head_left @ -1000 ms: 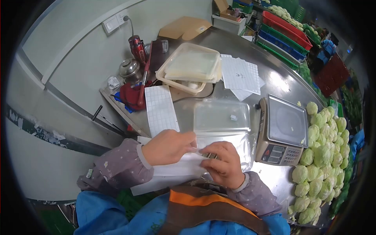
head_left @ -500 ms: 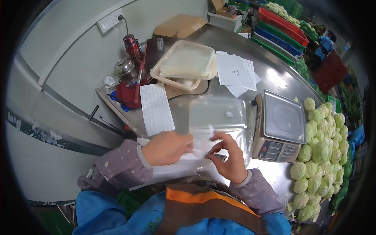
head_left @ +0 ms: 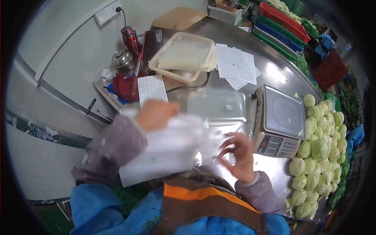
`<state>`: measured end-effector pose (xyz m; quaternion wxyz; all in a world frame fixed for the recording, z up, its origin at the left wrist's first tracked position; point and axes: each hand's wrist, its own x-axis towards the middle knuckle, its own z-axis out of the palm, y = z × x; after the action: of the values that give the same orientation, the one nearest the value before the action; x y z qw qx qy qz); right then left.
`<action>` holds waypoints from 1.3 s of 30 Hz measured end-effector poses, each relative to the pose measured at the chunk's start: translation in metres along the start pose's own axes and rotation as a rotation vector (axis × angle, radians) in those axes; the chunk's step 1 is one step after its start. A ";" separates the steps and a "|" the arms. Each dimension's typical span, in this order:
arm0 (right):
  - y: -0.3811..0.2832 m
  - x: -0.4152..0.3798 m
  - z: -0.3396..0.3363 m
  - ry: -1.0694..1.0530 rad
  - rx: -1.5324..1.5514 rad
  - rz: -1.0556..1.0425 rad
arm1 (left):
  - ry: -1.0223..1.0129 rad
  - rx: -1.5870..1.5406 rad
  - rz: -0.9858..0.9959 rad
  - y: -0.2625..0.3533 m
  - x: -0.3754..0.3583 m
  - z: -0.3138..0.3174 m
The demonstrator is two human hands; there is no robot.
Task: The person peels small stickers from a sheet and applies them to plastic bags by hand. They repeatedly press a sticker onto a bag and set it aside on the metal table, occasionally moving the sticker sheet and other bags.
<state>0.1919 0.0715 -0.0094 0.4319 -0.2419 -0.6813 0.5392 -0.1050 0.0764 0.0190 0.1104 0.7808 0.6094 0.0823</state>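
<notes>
Smeared by motion, my left hand is over the upper left part of a white paper sheet; whether its fingers grip the paper cannot be made out. My right hand is at the sheet's right side, above shiny clear plastic. Its thumb and a finger come together, the index finger curls above them, and whatever is pinched is too small or blurred to name. Behind the hands lies a stack of clear plastic bags with a small white label on top.
Right of the bags stands a scale, then a pile of pale green cabbages. A cream basket holds more plastic sheets. Label sheets lie beside it. A red pouch and a metal pot sit along the wall.
My left hand has moved up and left, away from my right hand. More of the white sheet shows between them. My right hand has shifted slightly right.
</notes>
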 end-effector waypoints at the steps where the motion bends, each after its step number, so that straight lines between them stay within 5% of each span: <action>1: 0.007 0.002 -0.014 0.142 0.059 0.071 | 0.021 0.048 -0.093 -0.019 0.012 -0.002; 2: 0.029 0.000 -0.033 0.291 -0.027 0.092 | 0.018 0.044 -0.087 -0.025 0.021 0.001; 4: 0.081 -0.009 -0.064 0.446 -0.118 0.110 | 0.446 0.099 0.265 -0.031 0.035 0.012; 6: 0.124 -0.026 -0.079 0.499 -0.288 0.246 | 0.292 -0.349 0.244 0.005 0.035 0.073; 7: 0.140 -0.030 -0.076 0.461 -0.277 0.245 | 0.000 -0.419 0.151 0.037 0.030 0.087; 10: 0.164 -0.030 -0.072 0.382 -0.412 0.270 | -0.319 -0.091 0.300 0.038 0.022 0.222; 11: 0.172 -0.032 -0.078 0.413 -0.564 0.264 | -0.318 -0.090 0.309 0.041 0.025 0.218; 13: 0.173 -0.033 -0.092 0.457 -0.717 0.259 | -0.490 -0.373 -0.035 0.042 0.031 0.200; 15: 0.162 -0.037 -0.106 0.612 -0.636 0.138 | -0.385 -0.536 0.053 0.026 0.038 0.201; 17: 0.142 -0.034 -0.104 0.644 -0.623 0.190 | -0.089 -0.961 -0.323 0.004 0.052 0.199; 19: 0.142 -0.041 -0.097 0.723 -0.358 0.178 | 0.533 -0.825 -0.533 0.014 0.055 0.144; 20: 0.147 -0.045 -0.088 0.643 -0.360 0.234 | 0.777 -0.408 -0.217 0.043 0.049 0.114; 21: 0.154 -0.048 -0.078 0.543 -0.284 0.263 | 0.776 -0.409 -0.217 0.048 0.044 0.131; 23: 0.156 -0.042 -0.058 0.402 -0.467 0.375 | 0.103 -0.264 0.262 0.052 0.024 0.189; 25: 0.166 -0.038 -0.064 0.475 -0.568 0.363 | -0.384 -0.222 0.047 0.051 0.023 0.215; 28: 0.163 -0.050 -0.084 0.608 -0.593 0.363 | -0.451 -0.382 0.075 0.029 0.034 0.218; 30: 0.146 -0.043 -0.093 0.682 -0.478 0.295 | -0.272 -0.663 -0.052 0.005 0.047 0.209; 31: 0.147 -0.045 -0.094 0.683 -0.479 0.298 | 0.005 -1.004 -0.213 0.005 0.053 0.192; 33: 0.149 -0.052 -0.094 0.669 -0.285 0.345 | 0.506 -0.816 -0.472 0.018 0.052 0.140; 35: 0.154 -0.053 -0.080 0.604 -0.337 0.435 | 0.639 -0.603 -0.056 0.046 0.041 0.145; 37: 0.158 -0.048 -0.062 0.465 -0.435 0.591 | 0.050 -0.462 0.211 0.054 0.019 0.172; 39: 0.160 -0.045 -0.061 0.483 -0.538 0.589 | -0.384 -0.307 0.076 0.045 0.020 0.218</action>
<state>0.2445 0.1159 -0.1721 0.3289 -0.6471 -0.5791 0.3712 -0.0011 0.0694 -0.1785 0.3382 0.7785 0.5279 0.0284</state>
